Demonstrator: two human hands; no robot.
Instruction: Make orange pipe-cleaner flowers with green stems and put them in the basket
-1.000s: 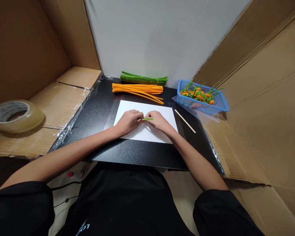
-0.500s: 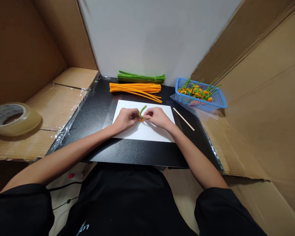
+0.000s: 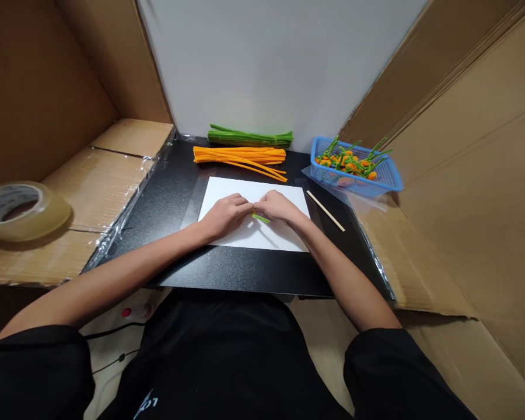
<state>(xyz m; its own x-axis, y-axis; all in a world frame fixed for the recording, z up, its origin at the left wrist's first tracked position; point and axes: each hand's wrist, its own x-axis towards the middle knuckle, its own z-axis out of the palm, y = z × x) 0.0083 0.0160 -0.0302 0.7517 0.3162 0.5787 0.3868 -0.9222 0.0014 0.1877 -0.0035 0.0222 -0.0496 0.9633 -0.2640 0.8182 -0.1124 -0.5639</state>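
Observation:
Over a white sheet (image 3: pixel 245 236) on the black table, my two hands meet with their fingertips close together. Both my left hand (image 3: pixel 228 214) and my right hand (image 3: pixel 276 206) are closed in a pinch around one small pipe cleaner piece. Its green pipe cleaner stem (image 3: pixel 261 219) sticks out below the fingers, pointing toward me and to the right. The orange part of the piece is hidden behind my fingers. Farther back lie a bundle of orange pipe cleaners (image 3: pixel 238 156) and a bundle of green pipe cleaners (image 3: pixel 249 137).
At the back right, a blue basket (image 3: pixel 367 185) holds several orange-and-green pipe cleaner pieces. A thin wooden stick (image 3: pixel 326 210) lies right of the sheet. On cardboard at the left sits a roll of clear tape (image 3: pixel 48 216). Cardboard walls (image 3: pixel 472 146) and a white wall (image 3: pixel 271 64) surround the table.
The green stem stood up between my hands before; now it points down toward me. My hands have turned and drawn closer together, and the orange part has gone out of sight.

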